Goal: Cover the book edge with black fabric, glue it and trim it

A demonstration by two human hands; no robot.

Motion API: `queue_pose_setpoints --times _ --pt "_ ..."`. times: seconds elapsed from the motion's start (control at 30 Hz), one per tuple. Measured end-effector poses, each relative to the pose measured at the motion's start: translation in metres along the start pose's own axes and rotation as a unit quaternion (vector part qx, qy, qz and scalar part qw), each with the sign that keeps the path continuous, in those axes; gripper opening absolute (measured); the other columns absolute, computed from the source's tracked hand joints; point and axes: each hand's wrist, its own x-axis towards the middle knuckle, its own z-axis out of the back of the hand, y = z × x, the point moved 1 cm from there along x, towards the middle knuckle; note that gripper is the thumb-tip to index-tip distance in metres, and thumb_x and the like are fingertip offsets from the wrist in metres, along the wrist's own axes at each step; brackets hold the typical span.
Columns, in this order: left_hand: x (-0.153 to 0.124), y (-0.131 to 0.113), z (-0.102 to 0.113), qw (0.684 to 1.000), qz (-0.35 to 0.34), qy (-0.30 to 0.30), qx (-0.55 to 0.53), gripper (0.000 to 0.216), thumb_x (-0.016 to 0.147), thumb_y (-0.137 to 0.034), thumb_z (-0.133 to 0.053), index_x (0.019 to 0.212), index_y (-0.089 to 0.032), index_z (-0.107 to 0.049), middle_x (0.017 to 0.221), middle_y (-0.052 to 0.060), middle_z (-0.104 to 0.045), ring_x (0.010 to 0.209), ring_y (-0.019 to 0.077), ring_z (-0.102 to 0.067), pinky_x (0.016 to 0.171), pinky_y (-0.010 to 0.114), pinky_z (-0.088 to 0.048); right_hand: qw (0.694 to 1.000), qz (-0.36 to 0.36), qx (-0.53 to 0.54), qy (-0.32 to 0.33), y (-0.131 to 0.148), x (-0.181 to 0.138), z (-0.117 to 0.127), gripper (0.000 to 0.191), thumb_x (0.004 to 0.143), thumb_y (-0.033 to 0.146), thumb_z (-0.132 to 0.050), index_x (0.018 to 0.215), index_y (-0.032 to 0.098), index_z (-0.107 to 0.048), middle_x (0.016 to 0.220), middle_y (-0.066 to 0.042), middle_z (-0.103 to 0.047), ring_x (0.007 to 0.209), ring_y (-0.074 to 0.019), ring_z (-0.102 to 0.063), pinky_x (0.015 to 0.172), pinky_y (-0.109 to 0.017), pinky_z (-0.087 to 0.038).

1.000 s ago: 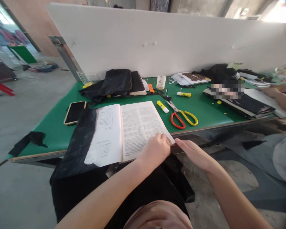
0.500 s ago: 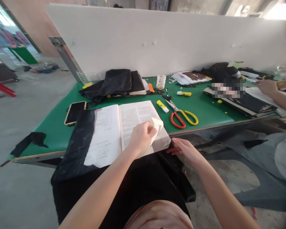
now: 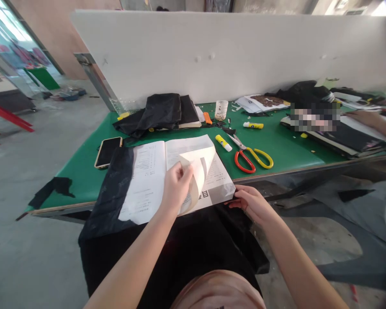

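Note:
An open book (image 3: 141, 176) with printed pages lies at the near edge of the green table, a strip of black fabric (image 3: 111, 184) along its left side. My left hand (image 3: 176, 182) is closed on a page (image 3: 197, 165), which curls up and over toward the left. Beneath it, another printed page shows large characters. My right hand (image 3: 249, 201) pinches the book's lower right corner, its thumb on top and the other fingers partly hidden below. Right of the book lie a yellow glue stick (image 3: 223, 143) and scissors (image 3: 249, 154) with one red and one yellow handle.
A phone (image 3: 108, 152) and a black scrap (image 3: 53, 191) lie on the green table (image 3: 80, 171) at left. Black fabric (image 3: 161, 111), a plastic cup (image 3: 221, 110) and another glue stick (image 3: 253, 125) sit farther back, before a white board (image 3: 244, 56). Another person's hand (image 3: 365, 118) is at far right.
My left hand has drawn the page leftward, uncovering more of the printed page underneath. My right hand stays at the book's lower right corner. The whole view has shifted slightly.

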Motion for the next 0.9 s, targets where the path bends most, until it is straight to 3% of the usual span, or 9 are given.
queue_pose_setpoints --times 0.07,0.13,0.23,0.37,0.47,0.53,0.6,0.77,0.9 --pt "-0.001 0.001 -0.004 0.999 -0.016 0.011 0.037 0.026 0.085 -0.037 -0.052 0.066 -0.020 -0.049 0.056 -0.004 -0.037 0.051 0.0094 -0.036 0.044 0.024 -0.026 0.999 0.001 -0.032 -0.001 0.000 0.001 0.000 0.020 0.076 0.022 -0.058 0.094 0.015 -0.066 0.089 -0.007 -0.070 0.074 -0.0162 -0.066 0.065 -0.024 -0.052" --pt "-0.001 -0.001 -0.008 0.998 -0.034 0.023 0.056 0.015 0.085 -0.034 -0.051 0.086 -0.021 -0.057 0.057 -0.004 -0.044 0.051 0.0101 -0.041 0.045 0.023 -0.031 0.997 0.000 -0.077 -0.016 -0.001 0.003 -0.001 0.019 0.078 0.026 -0.058 0.092 0.016 -0.065 0.090 -0.006 -0.069 0.072 -0.0154 -0.066 0.060 -0.022 -0.050" --pt "-0.002 -0.006 -0.016 0.988 -0.084 0.073 0.104 0.031 0.086 -0.025 -0.048 0.117 -0.025 -0.052 0.068 -0.003 -0.057 0.055 0.0107 -0.049 0.053 0.024 -0.041 0.988 0.000 -0.145 -0.054 -0.001 0.007 -0.005 0.021 0.080 0.036 -0.059 0.087 0.016 -0.062 0.089 -0.005 -0.068 0.064 -0.0158 -0.066 0.047 -0.020 -0.043" --pt "-0.009 -0.016 -0.031 0.950 -0.173 0.148 0.212 0.023 0.089 -0.023 -0.043 0.103 -0.027 -0.061 0.090 0.001 -0.062 0.073 0.0132 -0.058 0.066 0.027 -0.046 0.979 0.009 -0.186 -0.084 0.002 0.013 -0.011 0.039 0.080 0.054 -0.057 0.078 0.015 -0.056 0.071 -0.003 -0.064 0.054 -0.0182 -0.064 0.038 -0.020 -0.031" --pt "-0.017 -0.020 -0.041 0.912 -0.221 0.172 0.300 0.023 0.084 -0.035 -0.053 0.104 -0.025 -0.057 0.096 0.003 -0.061 0.079 0.0188 -0.060 0.060 0.028 -0.046 0.973 0.017 -0.207 -0.099 0.004 0.016 -0.013 0.047 0.078 0.062 -0.055 0.072 0.015 -0.055 0.058 -0.002 -0.060 0.050 -0.0189 -0.063 0.036 -0.021 -0.028" --pt "-0.021 -0.021 -0.043 0.890 -0.238 0.175 0.347 0.025 0.082 -0.030 -0.056 0.106 -0.024 -0.055 0.098 0.005 -0.060 0.078 0.0200 -0.061 0.056 0.027 -0.043 0.971 0.028 -0.219 -0.097 0.003 0.017 -0.012 0.046 0.077 0.061 -0.057 0.071 0.015 -0.055 0.057 -0.001 -0.059 0.049 -0.0186 -0.062 0.036 -0.021 -0.028" --pt "-0.020 -0.021 -0.041 0.893 -0.230 0.157 0.354 0.025 0.084 -0.020 -0.052 0.108 -0.023 -0.054 0.100 0.005 -0.061 0.074 0.0181 -0.061 0.055 0.026 -0.043 0.972 0.031 -0.215 -0.093 0.001 0.018 -0.011 0.043 0.077 0.057 -0.060 0.073 0.015 -0.056 0.060 -0.002 -0.061 0.049 -0.0177 -0.062 0.035 -0.020 -0.027" --pt "-0.007 -0.029 -0.007 0.959 -0.178 0.028 0.221 0.025 0.081 -0.015 -0.055 0.105 -0.024 -0.057 0.102 0.001 -0.064 0.079 0.0158 -0.061 0.069 0.028 -0.047 0.981 0.018 -0.174 -0.078 -0.003 0.019 -0.010 0.035 0.078 0.048 -0.062 0.070 0.014 -0.055 0.054 -0.001 -0.060 0.043 -0.0116 -0.056 0.036 -0.018 -0.026" --pt "-0.005 -0.037 0.030 0.981 -0.116 -0.087 0.126 0.025 0.077 -0.022 -0.063 0.102 -0.024 -0.062 0.095 -0.001 -0.064 0.061 0.0103 -0.055 0.056 0.023 -0.045 0.981 0.026 -0.175 -0.084 0.001 0.020 -0.016 0.035 0.080 0.046 -0.060 0.069 0.014 -0.054 0.053 -0.001 -0.059 0.043 -0.0093 -0.054 0.037 -0.018 -0.028"
